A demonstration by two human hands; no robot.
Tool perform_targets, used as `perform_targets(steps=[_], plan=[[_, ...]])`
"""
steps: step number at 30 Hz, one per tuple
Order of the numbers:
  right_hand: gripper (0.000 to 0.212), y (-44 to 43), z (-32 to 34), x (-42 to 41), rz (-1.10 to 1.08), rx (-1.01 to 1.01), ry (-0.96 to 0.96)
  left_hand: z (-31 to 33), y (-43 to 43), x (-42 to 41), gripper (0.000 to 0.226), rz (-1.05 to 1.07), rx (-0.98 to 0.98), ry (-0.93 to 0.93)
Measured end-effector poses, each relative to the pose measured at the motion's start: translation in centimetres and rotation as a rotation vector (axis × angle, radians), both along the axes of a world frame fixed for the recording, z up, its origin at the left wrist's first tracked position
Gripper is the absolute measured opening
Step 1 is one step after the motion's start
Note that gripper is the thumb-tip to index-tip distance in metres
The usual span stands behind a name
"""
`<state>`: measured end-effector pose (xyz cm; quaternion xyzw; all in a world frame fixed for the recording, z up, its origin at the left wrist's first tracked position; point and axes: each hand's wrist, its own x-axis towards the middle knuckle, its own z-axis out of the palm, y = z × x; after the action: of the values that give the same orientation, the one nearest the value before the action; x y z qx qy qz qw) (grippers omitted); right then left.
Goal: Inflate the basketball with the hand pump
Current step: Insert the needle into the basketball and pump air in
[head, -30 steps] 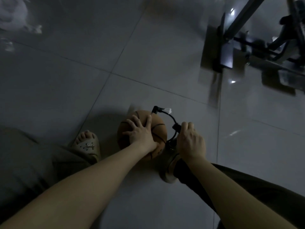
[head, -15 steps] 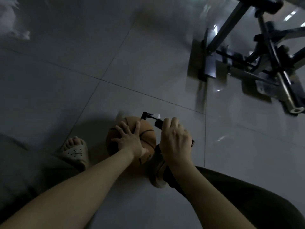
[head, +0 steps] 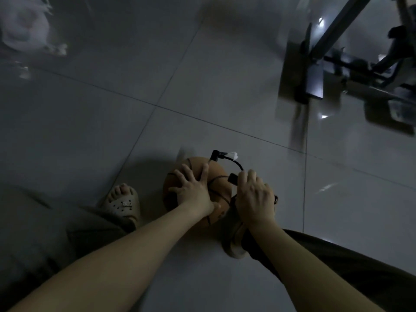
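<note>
The basketball [head: 218, 171] rests on the tiled floor [head: 135, 131], near centre, between two sandals [head: 121, 203]. The left hand [head: 191, 190] lies flat on top of it, grip wide, fingers spread. The right hand [head: 254, 197] has its grip closed round the pump handle [head: 232, 177], just right of the ball. A black hose [head: 236, 163] curves from the handle to the ball's far side.

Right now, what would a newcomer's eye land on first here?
Low in the centre, the left hand lies spread on the basketball while the right hand beside it grips the pump handle. A black hose arcs from there to the ball's top. A dark metal frame stands upper right.
</note>
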<state>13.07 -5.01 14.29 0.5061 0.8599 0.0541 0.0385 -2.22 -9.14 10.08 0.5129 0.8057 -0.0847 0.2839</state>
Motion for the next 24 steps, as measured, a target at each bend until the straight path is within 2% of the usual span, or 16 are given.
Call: perform_targets(steps=[3, 5, 11, 16, 24], plan=[[0.016, 1.3, 2.3, 1.7, -0.158, -0.091, 0.056, 0.0, -0.1, 0.1, 0.126, -0.005, -0.013, -0.004], [0.016, 1.7, 4.5, 2.8, -0.182, -0.121, 0.069, 0.1, -0.3, 0.0, 0.129, -0.014, -0.013, 0.003], [0.008, 1.1, 12.8, 1.8, 0.034, 0.215, 0.109, 0.3, -1.3, 0.3, 0.13, -0.033, 0.013, 0.004], [0.012, -1.6, 9.9, 2.3, 0.063, 0.217, 0.102, 0.0, -1.9, 0.5, 0.128, -0.059, 0.016, 0.026], [0.024, 1.0, 4.1, 3.1, 0.043, 0.183, 0.091, -0.3, -1.5, 1.5, 0.13, -0.052, 0.022, 0.049]])
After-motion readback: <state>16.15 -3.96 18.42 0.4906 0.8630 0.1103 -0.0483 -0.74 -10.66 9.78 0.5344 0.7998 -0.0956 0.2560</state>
